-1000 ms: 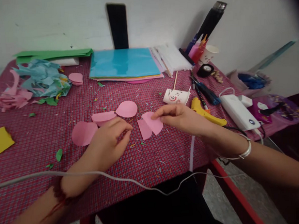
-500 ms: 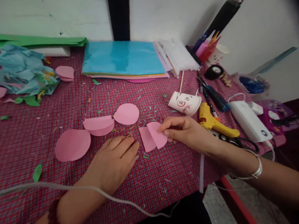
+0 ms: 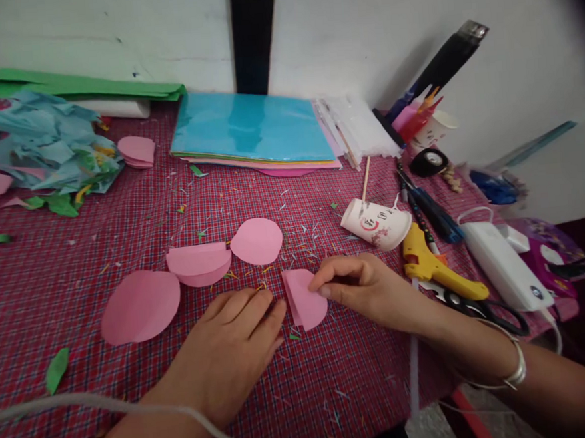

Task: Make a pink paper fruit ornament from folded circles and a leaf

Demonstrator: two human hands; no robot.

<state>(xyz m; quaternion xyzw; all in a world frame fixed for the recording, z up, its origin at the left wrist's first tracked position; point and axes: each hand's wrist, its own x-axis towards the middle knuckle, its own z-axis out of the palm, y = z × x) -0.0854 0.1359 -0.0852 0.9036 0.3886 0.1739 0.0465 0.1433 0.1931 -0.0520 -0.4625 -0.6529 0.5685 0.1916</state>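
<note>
My right hand (image 3: 365, 287) pinches a folded pink paper piece (image 3: 304, 300) that rests on the red checked tablecloth (image 3: 75, 261). My left hand (image 3: 231, 350) lies flat on the cloth just left of that piece, fingers stretched out and empty. Farther left and behind lie a pink paper circle (image 3: 139, 315), a folded pink half-circle (image 3: 199, 263) and another pink circle (image 3: 256, 241).
A tipped paper cup (image 3: 375, 222), a yellow glue gun (image 3: 436, 264), scissors (image 3: 484, 309) and a white power bank (image 3: 499, 264) sit to the right. Stacked coloured sheets (image 3: 251, 127) lie at the back, crumpled paper scraps (image 3: 42, 153) at the far left. A white cable (image 3: 135, 410) crosses my left forearm.
My left hand has flattened onto the cloth. My right hand has lowered the pink piece to the table, and its two flaps now lie closer together. The view has shifted nearer.
</note>
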